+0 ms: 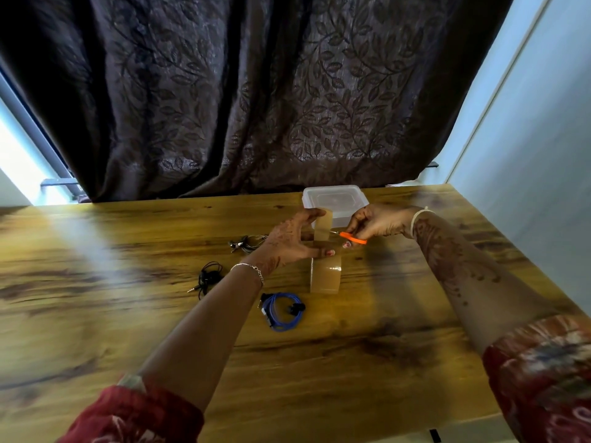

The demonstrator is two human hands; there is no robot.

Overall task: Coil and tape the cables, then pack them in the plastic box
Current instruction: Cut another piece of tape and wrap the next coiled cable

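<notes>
Left hand (292, 241): raised above the desk (128, 314), fingers and thumb pinched on a strip of tape (322, 227) stretched upright from the roll.
Right hand (375, 223): closed around orange-handled scissors (351, 238), blades pointing left at the strip's right edge; whether they touch it cannot be told.
Tape roll (325, 276): brown, standing on edge on the desk just below the left hand.
Plastic box (334, 199): translucent, lid on, at the far edge of the desk behind both hands.
Blue cable (283, 311): coiled, lying on the desk nearer the person than the roll.
Black cable (209, 278): loosely bundled, left of the left wrist, jack plug pointing left.
Grey cable (246, 243): tangled earphones beyond the black one, partly hidden by the left hand.
Curtain (256, 91): dark, leaf-patterned, hanging behind the desk.
</notes>
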